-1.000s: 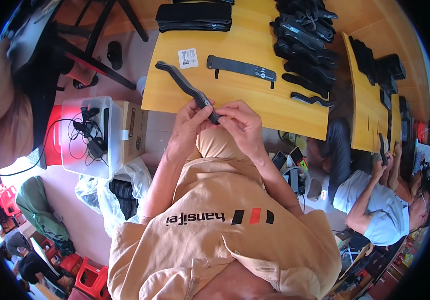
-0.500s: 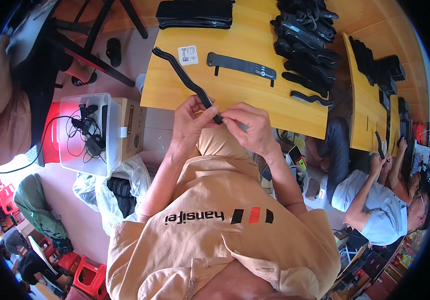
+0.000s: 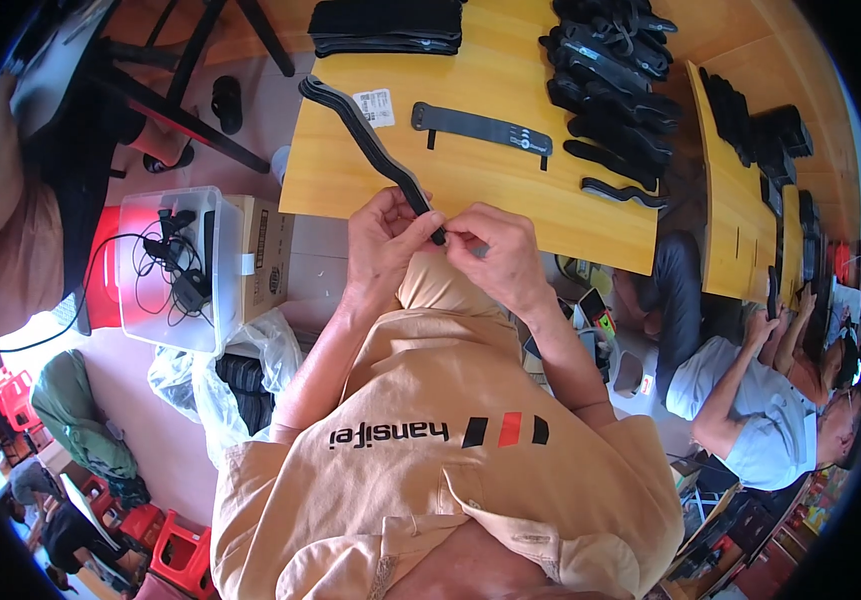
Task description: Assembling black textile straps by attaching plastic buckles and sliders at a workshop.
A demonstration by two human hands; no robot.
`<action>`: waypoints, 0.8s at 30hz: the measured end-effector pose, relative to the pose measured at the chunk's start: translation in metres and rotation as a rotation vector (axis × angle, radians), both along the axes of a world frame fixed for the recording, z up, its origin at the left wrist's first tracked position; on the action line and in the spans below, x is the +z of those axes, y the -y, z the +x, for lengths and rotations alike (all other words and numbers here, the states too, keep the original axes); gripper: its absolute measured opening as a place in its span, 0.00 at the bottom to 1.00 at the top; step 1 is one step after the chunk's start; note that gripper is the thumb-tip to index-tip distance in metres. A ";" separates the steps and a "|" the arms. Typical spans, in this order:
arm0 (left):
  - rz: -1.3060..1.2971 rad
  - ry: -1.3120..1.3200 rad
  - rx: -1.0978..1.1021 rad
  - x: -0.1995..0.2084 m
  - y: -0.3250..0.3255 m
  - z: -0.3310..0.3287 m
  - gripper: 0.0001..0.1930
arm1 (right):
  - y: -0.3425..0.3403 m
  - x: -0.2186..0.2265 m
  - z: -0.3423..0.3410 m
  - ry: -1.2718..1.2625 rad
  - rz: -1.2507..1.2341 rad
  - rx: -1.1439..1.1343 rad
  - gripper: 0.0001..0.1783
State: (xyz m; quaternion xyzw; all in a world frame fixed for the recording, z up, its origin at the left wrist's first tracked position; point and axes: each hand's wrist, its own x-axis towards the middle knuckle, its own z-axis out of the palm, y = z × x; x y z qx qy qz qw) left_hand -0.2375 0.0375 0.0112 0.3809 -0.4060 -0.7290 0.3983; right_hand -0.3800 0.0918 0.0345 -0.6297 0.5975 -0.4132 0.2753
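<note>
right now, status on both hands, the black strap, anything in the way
Left hand gripping black strap by its nearer end. Right hand at that end, grip unclear. Grey band on table beyond, apart from both hands.

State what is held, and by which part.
The left hand grips a long, wavy black strap near its lower end; the right hand is at that tip, its grip unclear.

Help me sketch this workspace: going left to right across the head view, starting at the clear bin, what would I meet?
Clear plastic bin, cardboard box, left hand holding a black strap, right hand at the strap's lower end, piled black straps, second table.
</note>
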 end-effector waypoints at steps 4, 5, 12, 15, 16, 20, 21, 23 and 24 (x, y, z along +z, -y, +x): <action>0.029 0.012 -0.016 -0.003 -0.002 0.000 0.14 | 0.003 -0.007 0.000 0.081 0.022 -0.070 0.03; 0.032 0.014 -0.012 -0.005 -0.002 0.000 0.14 | 0.004 -0.007 0.000 0.124 0.067 -0.083 0.03; -0.071 0.096 -0.045 -0.007 -0.002 -0.001 0.17 | 0.004 -0.004 0.002 0.100 0.047 -0.092 0.02; -0.035 0.051 -0.063 -0.006 0.000 0.001 0.19 | 0.002 -0.007 0.004 0.075 0.016 -0.105 0.02; -0.004 0.031 -0.066 -0.004 0.000 0.001 0.19 | 0.001 -0.010 0.005 0.034 -0.026 -0.104 0.03; 0.020 0.030 -0.081 -0.008 0.001 0.000 0.21 | 0.004 -0.013 0.005 -0.060 -0.087 -0.105 0.04; 0.018 0.028 -0.081 -0.008 0.000 0.001 0.21 | 0.003 -0.013 0.006 -0.062 -0.089 -0.106 0.04; -0.002 0.034 -0.103 -0.010 -0.001 0.002 0.22 | 0.002 -0.014 0.006 -0.095 -0.110 -0.106 0.04; -0.003 0.034 -0.103 -0.011 -0.001 0.002 0.22 | 0.002 -0.014 0.006 -0.095 -0.111 -0.106 0.04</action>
